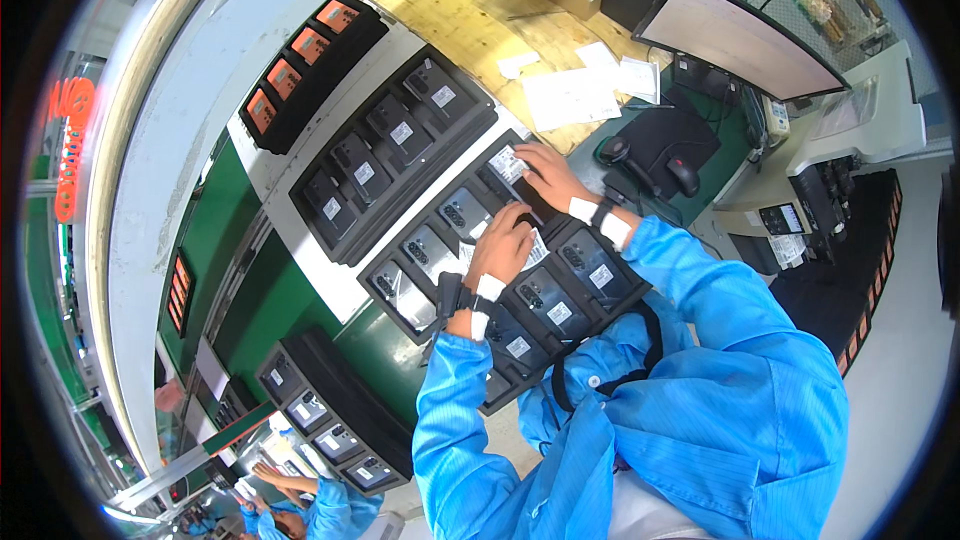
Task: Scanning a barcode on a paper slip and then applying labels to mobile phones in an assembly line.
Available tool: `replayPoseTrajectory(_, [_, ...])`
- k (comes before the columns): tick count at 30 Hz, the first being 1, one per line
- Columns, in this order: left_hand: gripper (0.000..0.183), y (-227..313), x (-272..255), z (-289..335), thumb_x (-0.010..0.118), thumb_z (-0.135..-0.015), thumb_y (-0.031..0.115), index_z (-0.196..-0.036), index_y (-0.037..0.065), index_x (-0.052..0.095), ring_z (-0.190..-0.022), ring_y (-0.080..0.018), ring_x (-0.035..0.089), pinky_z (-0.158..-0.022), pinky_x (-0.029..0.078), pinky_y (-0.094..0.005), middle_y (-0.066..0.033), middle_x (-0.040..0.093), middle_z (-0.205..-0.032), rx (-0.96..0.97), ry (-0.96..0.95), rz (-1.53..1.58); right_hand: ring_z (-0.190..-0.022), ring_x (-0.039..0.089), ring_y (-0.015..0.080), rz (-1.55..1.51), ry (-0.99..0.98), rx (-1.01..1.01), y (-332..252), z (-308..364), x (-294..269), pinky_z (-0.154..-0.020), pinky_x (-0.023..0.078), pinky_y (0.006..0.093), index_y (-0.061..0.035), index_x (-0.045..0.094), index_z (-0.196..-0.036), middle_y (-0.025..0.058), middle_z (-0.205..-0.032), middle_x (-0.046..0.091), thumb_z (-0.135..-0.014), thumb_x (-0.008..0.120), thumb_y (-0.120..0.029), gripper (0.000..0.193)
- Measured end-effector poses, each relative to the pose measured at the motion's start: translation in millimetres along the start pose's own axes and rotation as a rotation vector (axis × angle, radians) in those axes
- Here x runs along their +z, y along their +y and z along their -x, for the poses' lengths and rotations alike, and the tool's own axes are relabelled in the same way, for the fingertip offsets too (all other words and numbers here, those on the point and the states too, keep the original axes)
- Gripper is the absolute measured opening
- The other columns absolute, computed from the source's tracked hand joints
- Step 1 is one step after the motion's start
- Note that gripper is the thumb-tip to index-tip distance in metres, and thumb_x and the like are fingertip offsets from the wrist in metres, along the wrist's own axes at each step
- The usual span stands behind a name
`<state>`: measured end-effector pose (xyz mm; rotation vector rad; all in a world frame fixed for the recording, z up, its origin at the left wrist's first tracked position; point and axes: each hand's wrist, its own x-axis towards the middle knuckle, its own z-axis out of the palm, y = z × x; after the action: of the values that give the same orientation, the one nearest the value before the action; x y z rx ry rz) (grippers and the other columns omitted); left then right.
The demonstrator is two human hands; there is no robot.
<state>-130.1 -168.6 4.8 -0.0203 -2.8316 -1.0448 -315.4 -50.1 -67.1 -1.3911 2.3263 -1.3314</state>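
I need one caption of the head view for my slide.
Left hand and right hand over a black tray of phone-shaped devices, many bearing white labels.

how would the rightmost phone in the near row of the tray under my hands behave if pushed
The phone is probably stiff, being a flat slab. Its smooth back may be slippery. Lying flat, it seems unlikely to roll.

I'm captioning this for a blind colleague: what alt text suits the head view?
A person in a blue jacket has the left hand and right hand over black trays of phones, the right fingertips near a white label. Papers and a monitor are beyond.
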Motion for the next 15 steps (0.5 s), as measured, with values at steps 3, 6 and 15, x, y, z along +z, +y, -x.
replayPoseTrajectory(3, [0.021, 14.1, -12.8, 16.7, 0.062, -0.101, 0.018, -0.1, -0.002, 0.069, -0.113, -0.035, 0.066, -0.09, 0.054, -0.0436, -0.0135, 0.067, -0.122, -0.243, 0.012, 0.143, -0.11, 0.065, 0.0214, -0.522, -0.31, 0.362, -39.6, 29.2, -34.1, -0.096, 0.052, 0.0363, -0.0028, 0.066, -0.123, 0.0116, -0.12, 0.07, -0.1, 0.067, -0.021, 0.03])
replayPoseTrajectory(6, [0.024, 20.1, -21.9, 26.7, 0.066, -0.101, 0.022, -0.102, -0.002, 0.068, -0.082, -0.0356, 0.069, -0.075, 0.053, -0.0405, -0.0183, 0.068, -0.091, -0.28, 0.075, 0.259, -0.083, 0.067, 0.0138, -0.52, -0.548, 0.208, -71.8, 55.1, -54.0, -0.077, 0.055, 0.0322, -0.0029, 0.069, -0.112, 0.0063, -0.091, 0.073, -0.096, 0.076, -0.025, 0.028])
replayPoseTrajectory(15, [0.027, 31.2, -53.6, 61.9, 0.069, -0.098, 0.027, -0.107, 0.002, 0.071, -0.084, -0.0451, 0.071, -0.07, 0.054, -0.0463, -0.0261, 0.07, -0.083, -0.518, -0.095, 0.401, -0.073, 0.059, 0.0114, -0.559, -0.476, 0.403, -100.0, 67.2, -80.7, -0.066, 0.048, 0.0308, -0.0014, 0.063, -0.097, 0.0076, -0.085, 0.068, -0.094, 0.074, -0.014, 0.017])
